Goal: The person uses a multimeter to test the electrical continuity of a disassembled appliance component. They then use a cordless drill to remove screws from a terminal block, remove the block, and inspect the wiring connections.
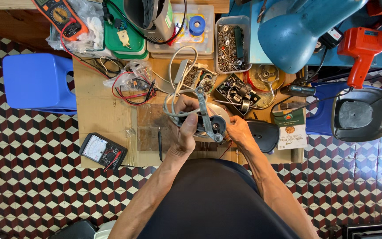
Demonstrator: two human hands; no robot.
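Step in hand: a small dark motor assembly with a grey metal bracket (208, 121) is being held up over the middle of the low wooden table (102, 110) and, by the look of it, worked on at its near right corner.
Left hand (185, 121): is being kept clamped round the left side of the assembly, thumb lying over the top, with a looped white cable (177, 95) trailing from under the fingers.
Right hand (238, 131): is being pressed against the right edge of the assembly, fingers drawn together; whether a tool is being pinched cannot be told.
Arm pose: both forearms are being angled inward from near, wrists meeting over the table.
Next move calls for: a steady left grip while the fitting is being turned.
Nearby: a black analogue meter (103, 152) lying to the near left, a clear tray of screws (231, 44) to the far right.
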